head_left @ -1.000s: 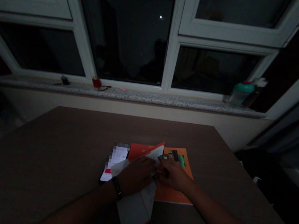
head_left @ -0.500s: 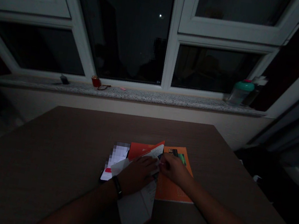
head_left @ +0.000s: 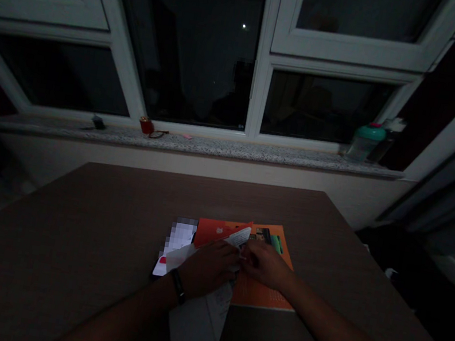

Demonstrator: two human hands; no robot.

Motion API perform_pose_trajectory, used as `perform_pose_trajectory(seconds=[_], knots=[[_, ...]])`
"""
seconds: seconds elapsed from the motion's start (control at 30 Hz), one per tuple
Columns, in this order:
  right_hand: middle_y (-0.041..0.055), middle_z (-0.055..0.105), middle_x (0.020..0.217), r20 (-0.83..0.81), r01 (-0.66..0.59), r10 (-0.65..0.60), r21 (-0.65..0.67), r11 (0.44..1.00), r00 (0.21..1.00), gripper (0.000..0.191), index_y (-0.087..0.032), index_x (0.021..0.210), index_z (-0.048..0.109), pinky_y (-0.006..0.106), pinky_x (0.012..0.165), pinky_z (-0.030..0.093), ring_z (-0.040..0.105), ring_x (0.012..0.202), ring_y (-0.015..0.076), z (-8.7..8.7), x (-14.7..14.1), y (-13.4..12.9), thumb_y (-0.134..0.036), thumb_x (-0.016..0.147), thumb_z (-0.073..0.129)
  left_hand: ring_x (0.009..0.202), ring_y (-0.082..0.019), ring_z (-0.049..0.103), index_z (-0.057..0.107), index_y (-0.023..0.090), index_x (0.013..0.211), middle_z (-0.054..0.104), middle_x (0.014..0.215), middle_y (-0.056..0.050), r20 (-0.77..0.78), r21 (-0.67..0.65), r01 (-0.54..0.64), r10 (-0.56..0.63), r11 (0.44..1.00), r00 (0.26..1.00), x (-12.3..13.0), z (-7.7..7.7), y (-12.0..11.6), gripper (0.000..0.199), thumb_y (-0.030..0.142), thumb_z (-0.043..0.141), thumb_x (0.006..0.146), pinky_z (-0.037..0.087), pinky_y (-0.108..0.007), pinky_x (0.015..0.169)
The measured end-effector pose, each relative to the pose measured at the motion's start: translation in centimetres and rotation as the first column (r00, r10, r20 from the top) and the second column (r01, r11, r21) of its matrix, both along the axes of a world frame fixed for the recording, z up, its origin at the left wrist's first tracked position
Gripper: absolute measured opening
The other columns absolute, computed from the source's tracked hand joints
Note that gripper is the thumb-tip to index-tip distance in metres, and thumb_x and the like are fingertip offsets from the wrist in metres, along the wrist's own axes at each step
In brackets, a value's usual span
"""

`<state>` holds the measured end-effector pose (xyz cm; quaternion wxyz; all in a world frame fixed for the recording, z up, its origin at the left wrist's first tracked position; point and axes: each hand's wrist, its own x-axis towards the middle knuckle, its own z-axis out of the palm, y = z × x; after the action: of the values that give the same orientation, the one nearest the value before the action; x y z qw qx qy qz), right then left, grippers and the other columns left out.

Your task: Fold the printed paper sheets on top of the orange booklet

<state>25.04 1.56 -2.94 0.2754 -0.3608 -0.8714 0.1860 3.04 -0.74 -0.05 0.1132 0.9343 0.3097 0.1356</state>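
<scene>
A folded pale sheet (head_left: 196, 328) lies slantwise over an orange booklet (head_left: 263, 296) on the table (head_left: 117, 204), its printed lines (too dim to read) running near the crease. The left hand (head_left: 208, 269) rests palm-down across it, fingers lightly bent; whether they grip, I can't tell. The right hand (head_left: 262, 262) pinches its edge, thumb and finger closed. The booklet's small print is illegible, as is the partly pixelated phone (head_left: 174, 248) screen alongside.

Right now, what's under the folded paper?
Orange booklet shows past its upper and right edges, the phone past its left. Anything beneath its middle is hidden by the paper and left hand.
</scene>
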Motion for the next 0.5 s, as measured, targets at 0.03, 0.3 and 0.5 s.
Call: perform_pose_trajectory(seconds=[0.03, 0.3, 0.5], knots=[[0.0008, 0.06, 0.079, 0.007, -0.026, 0.026, -0.003, 1.0, 1.0, 0.011, -0.02, 0.083, 0.055, 0.023, 0.064, 0.037, 0.055, 0.071, 0.0147, 0.0, 0.0, -0.1, -0.012, 0.077, 0.06, 0.115, -0.022, 0.052, 0.055, 0.023, 0.116, 0.06, 0.119, -0.004, 0.0, -0.005, 0.009, -0.009, 1.0, 1.0, 0.0, 0.0, 0.0, 0.025, 0.019, 0.058, 0.092, 0.04, -0.038, 0.101], [-0.0015, 0.059, 0.074, -0.015, 0.033, -0.033, -0.046, 0.998, 0.999, 0.015, -0.02, 0.081, 0.054, 0.021, 0.059, 0.035, 0.054, 0.066, 0.013, -0.1, -0.4, 0.1, -0.009, 0.073, 0.062, 0.113, -0.023, 0.052, 0.057, 0.022, 0.11, 0.06, 0.116, -0.004, -0.005, -0.019, 0.0, -0.001, 1.0, 1.0, 0.0, 0.1, 0.2, 0.02, 0.021, 0.061, 0.091, 0.042, -0.038, 0.099], [-0.0028, 0.054, 0.068, -0.062, 0.195, -0.198, -0.054, 0.979, 0.978, 0.01, -0.02, 0.078, 0.05, 0.021, 0.056, 0.033, 0.051, 0.062, 0.0126, -0.8, -0.4, 1.0, -0.013, 0.08, 0.056, 0.113, -0.024, 0.052, 0.057, 0.021, 0.102, 0.059, 0.116, -0.005, -0.021, -0.008, -0.014, 0.013, 1.0, 1.0, 0.0, 0.1, 0.2, 0.013, 0.022, 0.062, 0.09, 0.043, -0.038, 0.097]])
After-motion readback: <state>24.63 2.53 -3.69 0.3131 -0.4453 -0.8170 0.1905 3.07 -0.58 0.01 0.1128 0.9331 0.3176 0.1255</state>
